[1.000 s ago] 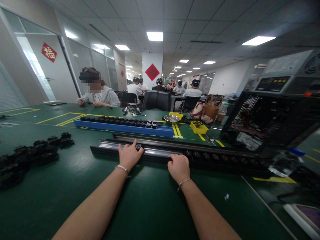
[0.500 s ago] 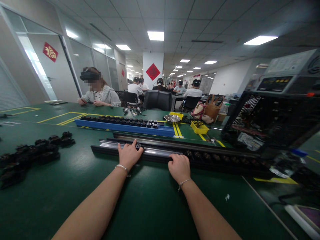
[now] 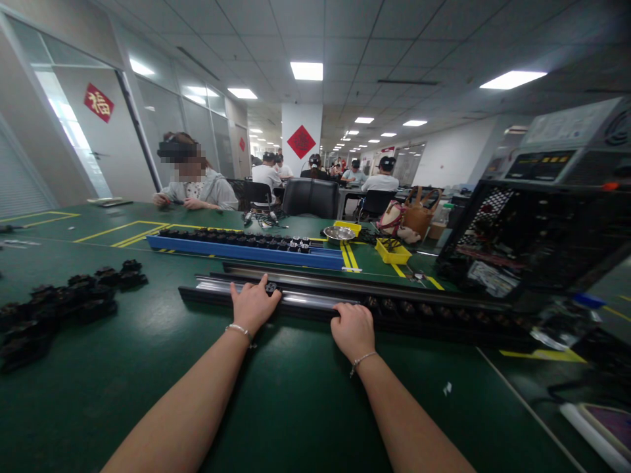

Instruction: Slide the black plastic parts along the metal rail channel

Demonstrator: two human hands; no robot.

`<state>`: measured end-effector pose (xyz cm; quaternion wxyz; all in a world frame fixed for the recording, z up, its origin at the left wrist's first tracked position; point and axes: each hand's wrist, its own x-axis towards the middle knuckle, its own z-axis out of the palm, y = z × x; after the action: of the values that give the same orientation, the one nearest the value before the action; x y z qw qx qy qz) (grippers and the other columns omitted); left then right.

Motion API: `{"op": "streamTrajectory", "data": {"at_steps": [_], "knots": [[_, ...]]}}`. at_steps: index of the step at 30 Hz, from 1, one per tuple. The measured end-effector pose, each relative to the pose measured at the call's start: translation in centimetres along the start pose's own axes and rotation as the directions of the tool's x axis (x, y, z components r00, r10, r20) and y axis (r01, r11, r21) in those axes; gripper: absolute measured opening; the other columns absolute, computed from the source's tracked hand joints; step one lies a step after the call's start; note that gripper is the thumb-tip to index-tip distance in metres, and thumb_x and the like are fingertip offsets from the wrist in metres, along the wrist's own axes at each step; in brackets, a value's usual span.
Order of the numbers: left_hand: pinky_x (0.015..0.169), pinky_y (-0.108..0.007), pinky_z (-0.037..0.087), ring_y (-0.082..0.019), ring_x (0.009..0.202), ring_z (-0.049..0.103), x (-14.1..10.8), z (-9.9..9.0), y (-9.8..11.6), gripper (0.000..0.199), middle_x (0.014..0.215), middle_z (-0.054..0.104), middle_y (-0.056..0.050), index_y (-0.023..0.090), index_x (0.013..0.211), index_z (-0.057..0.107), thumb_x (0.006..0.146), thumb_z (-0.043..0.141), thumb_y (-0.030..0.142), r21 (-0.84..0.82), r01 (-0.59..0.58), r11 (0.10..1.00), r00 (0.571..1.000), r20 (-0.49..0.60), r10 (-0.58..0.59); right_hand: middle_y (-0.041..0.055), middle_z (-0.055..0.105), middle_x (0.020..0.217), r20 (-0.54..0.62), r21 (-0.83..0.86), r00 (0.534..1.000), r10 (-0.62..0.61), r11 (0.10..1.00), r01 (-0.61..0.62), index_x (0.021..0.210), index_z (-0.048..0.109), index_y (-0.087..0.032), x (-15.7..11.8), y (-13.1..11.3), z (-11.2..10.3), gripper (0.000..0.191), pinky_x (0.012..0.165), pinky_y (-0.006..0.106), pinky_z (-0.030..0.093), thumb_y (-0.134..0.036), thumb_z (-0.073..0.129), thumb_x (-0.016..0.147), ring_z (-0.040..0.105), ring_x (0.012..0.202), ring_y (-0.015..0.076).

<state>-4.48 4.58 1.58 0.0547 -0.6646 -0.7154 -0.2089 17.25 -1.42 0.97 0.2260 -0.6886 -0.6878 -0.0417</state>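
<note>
A long black channel rail (image 3: 305, 300) with a shiny inner face lies across the table in front of me. My left hand (image 3: 252, 305) is closed over its left part, with thumb and forefinger around a small black socket-like module (image 3: 271, 288) in the channel. Farther right, my right hand (image 3: 353, 328) grips the rail's near edge, its fingertips curled over the top. A row of similar black modules (image 3: 407, 307) fills the channel to the right of that hand. Behind it runs a second black rail (image 3: 296, 276). My fingers partly hide the held module.
A blue rail (image 3: 236, 253) with black and white modules lies beyond. Loose black modules (image 3: 64, 302) are heaped at left. A metal dish (image 3: 339, 233), a yellow bin (image 3: 393, 252) and an open computer case (image 3: 537, 243) stand right. A co-worker (image 3: 197, 177) sits across the table.
My left hand and the module under it have shifted very slightly left. The right hand stays almost in place on the rail.
</note>
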Motion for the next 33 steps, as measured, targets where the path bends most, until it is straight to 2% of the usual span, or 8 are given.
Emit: {"op": "streamTrajectory", "data": {"at_steps": [13,26,33], "knots": [[0.105,-0.058,0.010,-0.029,0.106,0.054,0.06,-0.13,-0.21,0.062,0.099,0.068,-0.014,0.018,0.129,0.050,0.079,0.033,0.050,0.000,-0.004,1.000,1.000,0.000,0.004,0.0063,0.065,0.087,-0.026,-0.134,0.999,-0.020,0.991,0.016,0.087,0.063,-0.019,-0.39,-0.53,0.08,0.021,0.094,0.034,0.022,-0.016,0.045,0.077,0.054,0.089,0.0190],[0.106,-0.058,0.008,-0.029,0.109,0.053,0.23,-0.32,-0.41,0.062,0.103,0.068,-0.014,0.018,0.131,0.048,0.079,0.033,0.049,0.009,0.016,1.000,0.999,0.031,-0.016,0.0047,0.065,0.087,-0.039,-0.108,0.999,-0.015,0.994,0.011,0.087,0.063,-0.020,-0.34,-0.42,0.21,0.022,0.094,0.034,0.023,-0.016,0.044,0.076,0.054,0.088,0.0185],[0.105,-0.059,0.008,-0.029,0.108,0.053,0.31,-0.08,-0.71,0.062,0.103,0.068,-0.014,0.019,0.130,0.049,0.080,0.032,0.050,0.016,0.004,1.000,1.000,0.006,-0.004,0.0054,0.065,0.087,-0.026,-0.121,1.000,-0.009,0.993,0.006,0.085,0.062,-0.020,-0.31,-0.42,0.25,0.020,0.093,0.034,0.023,-0.016,0.044,0.076,0.054,0.088,0.0187]]}}
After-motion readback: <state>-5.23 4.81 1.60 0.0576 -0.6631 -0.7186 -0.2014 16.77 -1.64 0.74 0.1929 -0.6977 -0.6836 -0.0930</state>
